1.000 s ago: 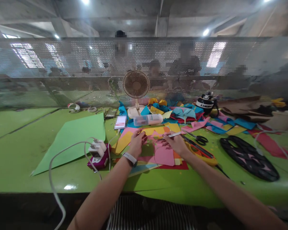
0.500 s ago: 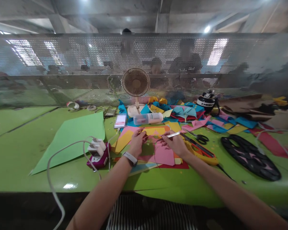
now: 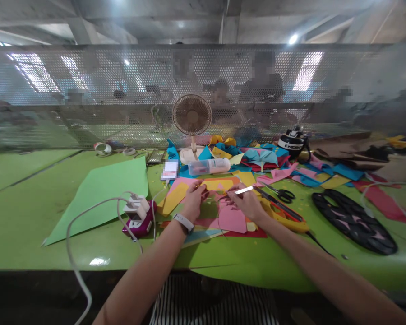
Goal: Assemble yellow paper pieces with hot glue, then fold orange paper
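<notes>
In the centre of the frame, the fingers of the right hand (image 3: 244, 201) grasp a slim pale tool (image 3: 244, 190), whose long axis slants upward to the right. The left hand (image 3: 193, 198) faces it, fingers curled together; I cannot tell what they pinch (if anything, it is too small). Just below the right hand, which is the nearer one, lies flat, matte pink paper (image 3: 232, 220). Farther out, black-handled scissors (image 3: 280, 194) rest right of centre, a black oval object (image 3: 379, 242) at lower right, and a smooth green sheet (image 3: 104, 194) at left.
</notes>
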`<move>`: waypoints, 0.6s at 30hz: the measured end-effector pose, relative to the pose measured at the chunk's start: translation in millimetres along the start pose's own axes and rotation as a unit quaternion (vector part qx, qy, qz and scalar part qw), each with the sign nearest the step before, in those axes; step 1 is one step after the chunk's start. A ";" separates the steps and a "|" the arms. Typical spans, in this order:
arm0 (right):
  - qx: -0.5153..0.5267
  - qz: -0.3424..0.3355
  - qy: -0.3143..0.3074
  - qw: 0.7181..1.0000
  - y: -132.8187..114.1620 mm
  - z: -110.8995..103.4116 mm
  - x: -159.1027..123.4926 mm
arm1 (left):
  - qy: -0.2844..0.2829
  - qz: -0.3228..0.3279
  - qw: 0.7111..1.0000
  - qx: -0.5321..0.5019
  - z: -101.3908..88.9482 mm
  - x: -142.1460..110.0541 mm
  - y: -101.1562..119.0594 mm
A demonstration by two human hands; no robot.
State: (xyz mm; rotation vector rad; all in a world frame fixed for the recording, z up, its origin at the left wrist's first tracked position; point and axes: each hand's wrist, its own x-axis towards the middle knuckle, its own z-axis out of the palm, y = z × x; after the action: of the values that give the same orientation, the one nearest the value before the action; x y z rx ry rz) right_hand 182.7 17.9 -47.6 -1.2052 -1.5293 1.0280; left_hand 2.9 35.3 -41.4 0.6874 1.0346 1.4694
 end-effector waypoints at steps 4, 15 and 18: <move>-0.007 -0.014 -0.007 1.000 4.9 2.7 1.0 | -0.003 0.001 1.000 0.004 0.5 -1.1 0.3; -0.096 -0.077 -0.016 0.992 0.4 2.1 -5.2 | -0.015 0.018 1.000 0.013 -0.3 0.5 -1.6; -0.123 -0.089 -0.026 0.988 -2.8 1.0 -6.4 | -0.018 0.019 1.000 0.016 -1.0 1.6 -2.6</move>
State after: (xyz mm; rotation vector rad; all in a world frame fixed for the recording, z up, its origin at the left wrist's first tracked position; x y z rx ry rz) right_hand 181.8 11.0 -46.1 -1.1897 -1.8099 0.7746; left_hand 2.9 36.5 -44.4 0.7568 1.0235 1.4711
